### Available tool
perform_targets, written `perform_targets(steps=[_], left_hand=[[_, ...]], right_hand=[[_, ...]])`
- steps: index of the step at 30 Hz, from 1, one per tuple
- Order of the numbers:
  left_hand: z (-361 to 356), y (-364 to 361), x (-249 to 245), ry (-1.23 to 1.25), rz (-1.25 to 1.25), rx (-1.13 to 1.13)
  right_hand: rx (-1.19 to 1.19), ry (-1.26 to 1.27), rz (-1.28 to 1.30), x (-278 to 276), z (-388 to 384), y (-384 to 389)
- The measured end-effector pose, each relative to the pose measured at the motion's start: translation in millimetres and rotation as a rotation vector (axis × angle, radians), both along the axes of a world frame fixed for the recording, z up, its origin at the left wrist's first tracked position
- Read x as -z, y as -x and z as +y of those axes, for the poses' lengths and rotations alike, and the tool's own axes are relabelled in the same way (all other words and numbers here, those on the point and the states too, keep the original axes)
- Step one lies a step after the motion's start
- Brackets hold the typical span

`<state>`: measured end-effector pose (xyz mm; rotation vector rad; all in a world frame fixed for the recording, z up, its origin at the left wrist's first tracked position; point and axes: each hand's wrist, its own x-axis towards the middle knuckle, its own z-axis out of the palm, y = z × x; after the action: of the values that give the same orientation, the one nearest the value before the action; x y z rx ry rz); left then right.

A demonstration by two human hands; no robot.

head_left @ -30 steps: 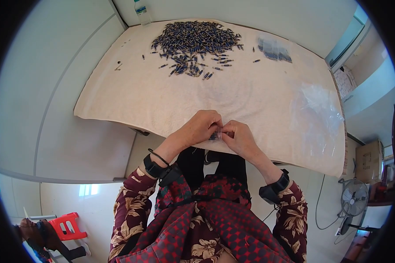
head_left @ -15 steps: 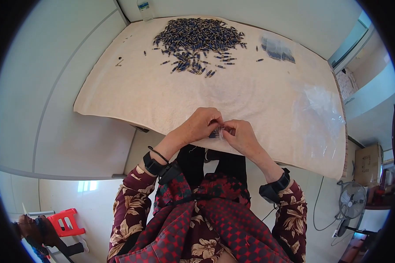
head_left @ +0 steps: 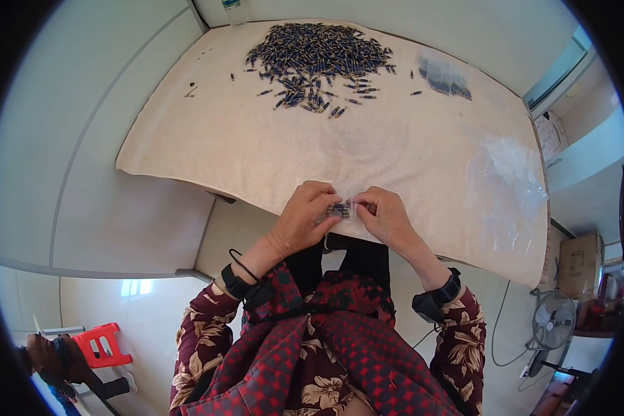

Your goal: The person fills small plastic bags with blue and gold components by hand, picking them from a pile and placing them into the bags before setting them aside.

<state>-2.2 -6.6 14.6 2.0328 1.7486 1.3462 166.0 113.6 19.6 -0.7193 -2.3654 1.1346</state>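
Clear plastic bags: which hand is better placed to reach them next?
Probably right: the right hand sits nearer the clear plastic bags; the left hand, also pinching the small packet, would cross over.

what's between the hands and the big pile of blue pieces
Just bare cloth, in the head view. A few strays lie by the pile; left hand and right hand pinch a small bag.
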Motion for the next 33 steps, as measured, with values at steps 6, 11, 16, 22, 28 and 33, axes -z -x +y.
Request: perform_targets(steps=[6,11,16,22,28,33], left_hand=[[1.1,3.0,2.0,0.073,0.056,0.031],[0.1,1.6,1.8,0.085,0.085,0.017],[0.6,-2.7,-6.9,0.106,0.11,-0.029],[14.0,5.6,-3.4,0.098,0.053,-0.026],[20.5,6.4,-2.2,0.169,-0.119,-0.081],[19.6,7.6,-2.5,0.141,-0.129,-0.064]], right_hand=[[-0.037,-0.073,-0.029,1.2,2.1,1.3],[-0.019,-0.075,-0.064,0.5,0.7,1.7],[-0.066,-0.079,-0.029,-6.0,7.0,1.0],[0.07,-0.057,0.0,-34.2,38.9,19.0],[0.117,-0.362,0.122,-23.5,98.4,74.5],[0.035,-0.637,0.042,-14.1,132.0,116.8]])
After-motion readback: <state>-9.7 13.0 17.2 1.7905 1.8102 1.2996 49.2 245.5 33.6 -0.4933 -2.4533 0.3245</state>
